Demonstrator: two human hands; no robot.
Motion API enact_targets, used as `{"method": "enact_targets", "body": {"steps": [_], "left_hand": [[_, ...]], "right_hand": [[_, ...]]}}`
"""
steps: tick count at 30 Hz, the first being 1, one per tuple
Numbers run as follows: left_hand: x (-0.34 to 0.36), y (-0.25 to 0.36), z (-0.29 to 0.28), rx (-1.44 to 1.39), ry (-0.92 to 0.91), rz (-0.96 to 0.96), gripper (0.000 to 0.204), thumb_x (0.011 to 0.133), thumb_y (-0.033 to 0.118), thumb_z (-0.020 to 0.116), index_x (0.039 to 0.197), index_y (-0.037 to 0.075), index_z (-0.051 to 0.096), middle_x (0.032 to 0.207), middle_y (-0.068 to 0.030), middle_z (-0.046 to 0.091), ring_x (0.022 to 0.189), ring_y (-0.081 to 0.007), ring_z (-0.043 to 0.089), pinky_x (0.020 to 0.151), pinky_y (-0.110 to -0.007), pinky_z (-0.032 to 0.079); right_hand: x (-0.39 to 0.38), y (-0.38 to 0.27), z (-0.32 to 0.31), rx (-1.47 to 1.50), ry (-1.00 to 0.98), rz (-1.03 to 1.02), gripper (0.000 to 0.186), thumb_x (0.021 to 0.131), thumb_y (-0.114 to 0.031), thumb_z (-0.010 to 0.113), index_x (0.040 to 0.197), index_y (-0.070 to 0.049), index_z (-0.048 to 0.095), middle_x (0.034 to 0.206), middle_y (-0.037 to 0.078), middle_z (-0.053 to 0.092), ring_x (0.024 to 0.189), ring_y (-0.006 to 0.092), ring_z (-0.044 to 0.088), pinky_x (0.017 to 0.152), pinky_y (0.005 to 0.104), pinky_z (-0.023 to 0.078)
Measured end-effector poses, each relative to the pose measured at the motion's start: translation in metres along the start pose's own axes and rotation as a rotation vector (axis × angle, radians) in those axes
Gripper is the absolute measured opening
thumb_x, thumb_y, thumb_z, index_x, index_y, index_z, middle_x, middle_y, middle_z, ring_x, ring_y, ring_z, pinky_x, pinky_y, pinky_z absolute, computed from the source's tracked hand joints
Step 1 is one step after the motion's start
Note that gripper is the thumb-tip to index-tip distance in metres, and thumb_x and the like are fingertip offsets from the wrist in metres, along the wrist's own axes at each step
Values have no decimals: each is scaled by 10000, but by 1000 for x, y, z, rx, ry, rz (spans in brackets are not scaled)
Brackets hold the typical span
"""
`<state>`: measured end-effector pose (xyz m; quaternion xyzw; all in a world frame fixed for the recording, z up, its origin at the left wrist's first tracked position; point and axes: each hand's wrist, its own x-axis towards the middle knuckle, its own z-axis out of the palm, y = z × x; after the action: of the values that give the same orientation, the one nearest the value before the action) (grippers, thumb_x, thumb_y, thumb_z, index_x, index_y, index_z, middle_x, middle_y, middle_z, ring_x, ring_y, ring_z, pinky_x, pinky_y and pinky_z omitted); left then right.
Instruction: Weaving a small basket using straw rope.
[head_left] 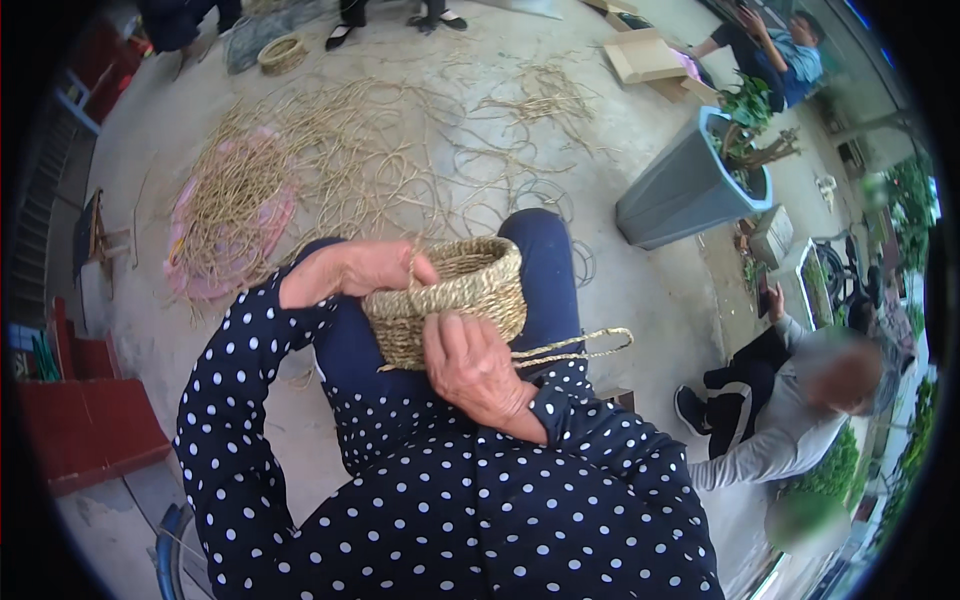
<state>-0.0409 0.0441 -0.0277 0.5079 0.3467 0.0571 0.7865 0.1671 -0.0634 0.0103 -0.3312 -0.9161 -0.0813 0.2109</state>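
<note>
A round basket (400, 340) of twisted straw cord rests on my lap between my knees, its opening facing up and away. My left hand (372, 268) is closed at the basket's left rim, fingertips reaching over the edge. A short strand of straw cord (411, 264) stands up beside those fingers; whether they pinch it I cannot tell. Low on the near outer wall, my right hand (468, 362) presses its bent fingers against the weave, gripping the basket; its thumb is hidden. From the basket's right side a looped cord (600, 343) trails out past my right knee.
Loose straw cord (345, 150) lies tangled across the floor ahead, partly over a pink sheet (275, 225). Another woven basket (283, 55) stands farther off. A tall grey planter (665, 190) is at right, near a seated person (790, 400). Red furniture (100, 425) stands at left.
</note>
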Motion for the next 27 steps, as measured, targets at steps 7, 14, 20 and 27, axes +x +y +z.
{"method": "enact_targets", "body": {"steps": [7,14,20,27], "left_hand": [[-3,4,5,-46,70,-195,266,802,-79,610,1049,-29,694,919,-58,709,782,-110,655,698,-240,535],[11,-7,-7,-115,-34,-272,308,743,-76,680,1037,13,687,963,-29,699,837,-111,652,744,-272,544],[6,-5,-5,-166,-7,-196,306,707,-56,737,999,11,679,952,-21,694,851,-103,652,761,-264,535],[3,-11,0,91,342,22,133,745,-46,670,844,21,610,812,13,627,742,-84,598,674,-232,479]], "right_hand": [[4,-6,1,-4,148,38,489,772,-131,543,1245,-10,561,690,24,435,606,153,486,530,256,407],[-3,-5,12,-34,197,33,395,778,-153,544,1099,75,582,754,57,500,679,174,525,597,267,419],[-3,5,2,224,103,123,407,784,-157,550,1126,62,534,774,75,536,701,196,599,595,304,486],[-38,56,-52,802,-445,294,299,805,-183,677,971,21,532,810,179,630,805,387,635,655,464,508]]}}
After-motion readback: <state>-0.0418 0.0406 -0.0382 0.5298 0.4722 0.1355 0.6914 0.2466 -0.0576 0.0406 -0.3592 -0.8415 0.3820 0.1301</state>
